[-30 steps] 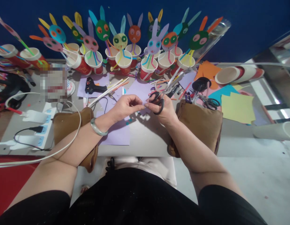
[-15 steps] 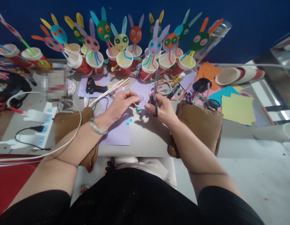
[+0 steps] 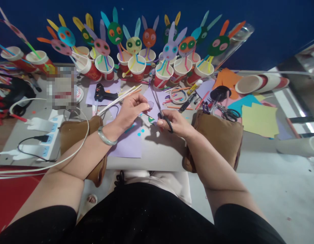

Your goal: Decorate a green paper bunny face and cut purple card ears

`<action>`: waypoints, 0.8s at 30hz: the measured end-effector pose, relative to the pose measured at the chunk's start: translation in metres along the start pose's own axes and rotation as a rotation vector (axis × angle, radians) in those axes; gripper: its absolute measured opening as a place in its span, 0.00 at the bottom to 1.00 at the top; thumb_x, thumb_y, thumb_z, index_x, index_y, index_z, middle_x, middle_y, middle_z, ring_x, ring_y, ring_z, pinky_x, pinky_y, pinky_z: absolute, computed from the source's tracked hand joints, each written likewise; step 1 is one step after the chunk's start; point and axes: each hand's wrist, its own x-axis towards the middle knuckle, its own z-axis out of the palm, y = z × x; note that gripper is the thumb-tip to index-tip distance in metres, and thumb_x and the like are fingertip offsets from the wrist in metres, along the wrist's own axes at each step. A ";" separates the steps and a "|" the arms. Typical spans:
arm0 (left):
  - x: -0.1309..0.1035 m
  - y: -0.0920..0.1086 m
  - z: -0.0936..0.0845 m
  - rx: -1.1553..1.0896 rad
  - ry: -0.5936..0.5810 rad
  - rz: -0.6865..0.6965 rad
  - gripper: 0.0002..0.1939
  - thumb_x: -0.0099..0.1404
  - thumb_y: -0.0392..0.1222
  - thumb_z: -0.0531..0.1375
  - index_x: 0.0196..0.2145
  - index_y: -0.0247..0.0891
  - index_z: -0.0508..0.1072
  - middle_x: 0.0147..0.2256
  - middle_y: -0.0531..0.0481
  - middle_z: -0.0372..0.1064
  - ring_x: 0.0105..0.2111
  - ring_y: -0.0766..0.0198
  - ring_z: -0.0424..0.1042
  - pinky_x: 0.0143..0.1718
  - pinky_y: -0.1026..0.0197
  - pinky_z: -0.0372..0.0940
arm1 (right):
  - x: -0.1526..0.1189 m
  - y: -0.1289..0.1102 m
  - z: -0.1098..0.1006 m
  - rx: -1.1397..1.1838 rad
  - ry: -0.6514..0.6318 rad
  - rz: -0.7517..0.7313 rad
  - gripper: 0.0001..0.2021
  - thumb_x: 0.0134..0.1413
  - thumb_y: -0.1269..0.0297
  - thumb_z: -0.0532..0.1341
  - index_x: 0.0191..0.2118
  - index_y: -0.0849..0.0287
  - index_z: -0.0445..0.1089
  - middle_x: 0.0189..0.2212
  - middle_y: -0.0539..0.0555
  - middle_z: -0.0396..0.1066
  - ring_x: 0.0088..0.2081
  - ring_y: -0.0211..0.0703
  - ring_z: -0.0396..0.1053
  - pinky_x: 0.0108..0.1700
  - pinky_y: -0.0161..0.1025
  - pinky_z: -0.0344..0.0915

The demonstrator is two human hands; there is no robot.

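Observation:
Between thumb and fingers, my left hand (image 3: 133,107) pinches a small piece of purple paper (image 3: 151,104). My right hand (image 3: 177,122) grips a pair of scissors (image 3: 162,113) by the dark handles, its blades pointing away from me and slightly left. The blades are beside the paper piece, a little to its right. Below the hands, a small green paper piece (image 3: 151,120) lies on the table, with small blue paper dots (image 3: 142,130) near it. A purple paper sheet (image 3: 127,144) lies under my left wrist.
Several paper cups (image 3: 164,75) holding rabbit-faced paper figures line the back. A black glue gun (image 3: 104,93) lies at left, by a power strip (image 3: 48,135). Brown cushions (image 3: 214,140) flank my forearms. More scissors (image 3: 230,113) and yellow paper (image 3: 259,119) lie at right.
The scissors have turned from nearly upright to leaning left, their blades now parted beside the purple paper. My right hand has lowered slightly. My left hand still pinches the paper.

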 end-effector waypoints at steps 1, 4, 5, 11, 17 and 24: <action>0.000 0.000 0.000 0.001 0.000 0.002 0.13 0.50 0.39 0.69 0.27 0.40 0.66 0.22 0.59 0.68 0.25 0.68 0.72 0.32 0.63 0.68 | 0.000 -0.001 0.000 0.004 -0.001 0.003 0.36 0.39 0.26 0.74 0.26 0.56 0.63 0.19 0.49 0.69 0.22 0.37 0.62 0.25 0.35 0.53; 0.001 0.000 0.000 0.007 -0.001 0.015 0.14 0.50 0.38 0.70 0.27 0.40 0.67 0.22 0.59 0.68 0.25 0.69 0.71 0.31 0.63 0.68 | -0.001 -0.002 -0.001 0.001 -0.018 0.019 0.35 0.39 0.28 0.75 0.26 0.56 0.63 0.19 0.49 0.68 0.22 0.37 0.62 0.25 0.35 0.53; 0.001 0.000 0.000 0.006 -0.005 0.020 0.14 0.50 0.38 0.70 0.28 0.40 0.67 0.22 0.59 0.68 0.25 0.69 0.71 0.31 0.63 0.68 | -0.001 -0.002 -0.001 -0.002 -0.023 0.026 0.35 0.39 0.29 0.75 0.26 0.56 0.64 0.19 0.49 0.68 0.22 0.37 0.62 0.25 0.35 0.53; 0.000 0.001 0.000 -0.017 0.021 0.052 0.12 0.51 0.35 0.69 0.29 0.41 0.68 0.25 0.59 0.69 0.25 0.69 0.70 0.31 0.63 0.68 | -0.002 0.000 -0.003 -0.016 -0.042 0.066 0.33 0.39 0.30 0.76 0.25 0.56 0.64 0.19 0.50 0.69 0.22 0.38 0.63 0.25 0.35 0.54; 0.000 0.001 0.000 -0.019 0.009 0.050 0.11 0.51 0.36 0.67 0.29 0.40 0.68 0.25 0.58 0.68 0.25 0.69 0.70 0.31 0.63 0.68 | -0.003 -0.004 -0.002 -0.003 -0.046 0.052 0.34 0.39 0.30 0.76 0.24 0.56 0.64 0.17 0.49 0.68 0.20 0.37 0.61 0.24 0.35 0.52; 0.000 0.002 0.000 -0.007 -0.011 0.018 0.09 0.51 0.36 0.67 0.28 0.40 0.69 0.23 0.58 0.67 0.24 0.69 0.69 0.31 0.63 0.68 | -0.003 -0.007 -0.001 -0.004 -0.045 0.056 0.35 0.36 0.28 0.76 0.22 0.55 0.63 0.16 0.48 0.68 0.19 0.36 0.61 0.23 0.35 0.54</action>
